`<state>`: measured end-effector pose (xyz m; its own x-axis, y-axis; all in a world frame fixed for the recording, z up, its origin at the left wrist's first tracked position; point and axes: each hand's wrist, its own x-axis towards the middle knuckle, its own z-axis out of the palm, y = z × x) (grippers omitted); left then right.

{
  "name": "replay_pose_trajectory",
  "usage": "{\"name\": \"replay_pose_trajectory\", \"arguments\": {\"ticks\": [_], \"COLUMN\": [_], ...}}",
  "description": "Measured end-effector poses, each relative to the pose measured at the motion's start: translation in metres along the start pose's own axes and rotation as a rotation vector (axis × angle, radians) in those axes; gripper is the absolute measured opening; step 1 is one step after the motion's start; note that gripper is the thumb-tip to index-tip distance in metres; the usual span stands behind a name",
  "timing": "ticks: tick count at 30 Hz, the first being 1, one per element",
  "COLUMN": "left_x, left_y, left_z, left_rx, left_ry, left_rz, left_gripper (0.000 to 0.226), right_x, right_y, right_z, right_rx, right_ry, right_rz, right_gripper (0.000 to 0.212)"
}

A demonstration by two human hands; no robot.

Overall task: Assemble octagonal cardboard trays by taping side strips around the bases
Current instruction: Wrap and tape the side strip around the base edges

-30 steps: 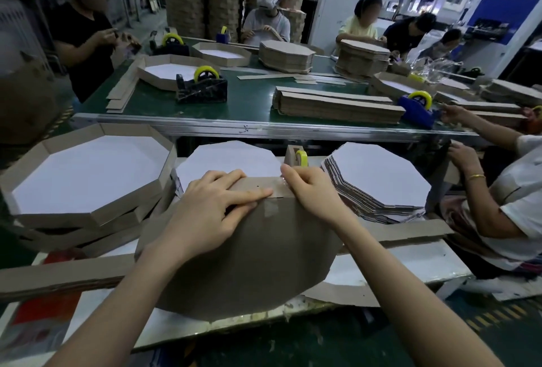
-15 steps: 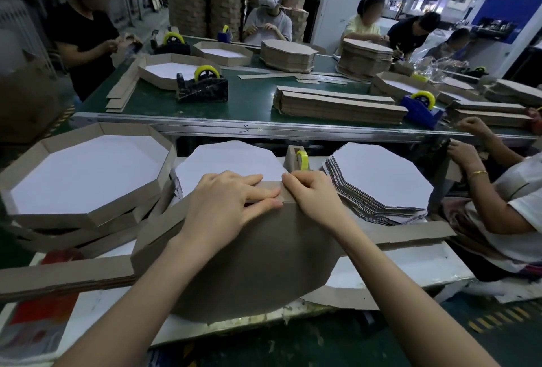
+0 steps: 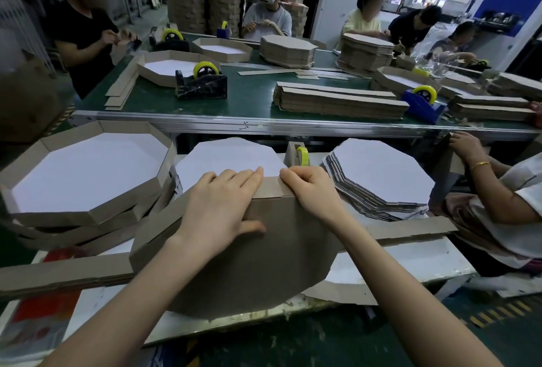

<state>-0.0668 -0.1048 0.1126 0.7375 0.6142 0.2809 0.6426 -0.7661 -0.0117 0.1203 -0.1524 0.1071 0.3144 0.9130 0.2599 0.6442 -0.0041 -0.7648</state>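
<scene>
An octagonal cardboard tray [image 3: 258, 267] stands tilted on edge in front of me, its brown underside facing me. My left hand [image 3: 223, 205] lies over its top side strip [image 3: 271, 187], fingers across the rim and thumb on the brown face. My right hand [image 3: 311, 187] pinches the same strip at the corner just to the right. A small tape dispenser [image 3: 299, 155] with a yellow roll stands right behind my right hand. A long side strip [image 3: 410, 230] lies on the bench to the right.
Finished trays [image 3: 85, 170] are stacked at left. White octagonal bases lie in piles behind the tray [image 3: 228, 155] and at right [image 3: 381, 173]. The green conveyor table [image 3: 252, 102] carries strip stacks, dispensers and trays. A person's arms [image 3: 492, 190] work at right; others sit across.
My left hand slid up so its fingers now wrap over the top strip, thumb spread on the brown face. My right hand shifted slightly right along the edge. The tray stands a little more upright.
</scene>
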Motion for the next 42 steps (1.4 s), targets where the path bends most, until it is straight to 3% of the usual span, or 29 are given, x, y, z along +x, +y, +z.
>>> {"name": "replay_pose_trajectory", "arguments": {"ticks": [4,9,12,14,20,25,29,36,39,42], "left_x": [0.009,0.037,0.034,0.024,-0.011,-0.037,-0.058,-0.077,-0.077,-0.062], "left_y": [0.006,0.030,0.021,0.011,-0.016,-0.046,-0.063,-0.081,-0.084,-0.077], "left_z": [-0.002,0.001,0.002,0.001,-0.010,-0.005,0.008,0.026,0.021,0.009], "left_rx": [0.040,-0.050,-0.014,-0.031,-0.176,-0.363,-0.391,-0.565,-0.574,-0.481], "left_ry": [-0.075,-0.051,0.004,0.064,0.223,0.255,0.272,0.241,0.231,0.239], "left_rz": [-0.028,-0.021,-0.030,-0.038,-0.127,-0.264,-0.358,-0.487,-0.448,-0.292], "left_gripper": [0.109,0.078,0.077,0.079,0.083,0.090,0.090,0.090,0.084,0.092], "right_x": [0.001,0.007,0.009,0.014,0.037,0.048,0.059,0.060,0.057,0.054], "right_y": [0.003,0.005,0.010,0.008,-0.033,-0.051,-0.057,-0.058,-0.057,-0.060], "right_z": [0.000,-0.006,-0.019,-0.025,-0.021,-0.018,-0.016,-0.001,0.009,0.018], "right_rx": [0.005,0.029,0.333,0.433,0.282,0.106,-0.186,-0.099,-0.087,-0.058], "right_ry": [-0.012,-0.100,-0.287,-0.402,-0.731,-0.888,-0.783,-0.691,-0.657,-0.655], "right_rz": [-0.015,0.001,0.144,0.171,0.054,0.018,-0.040,-0.035,-0.044,-0.064], "right_gripper": [0.047,0.046,0.033,0.036,0.046,0.039,0.047,0.026,0.024,0.022]}}
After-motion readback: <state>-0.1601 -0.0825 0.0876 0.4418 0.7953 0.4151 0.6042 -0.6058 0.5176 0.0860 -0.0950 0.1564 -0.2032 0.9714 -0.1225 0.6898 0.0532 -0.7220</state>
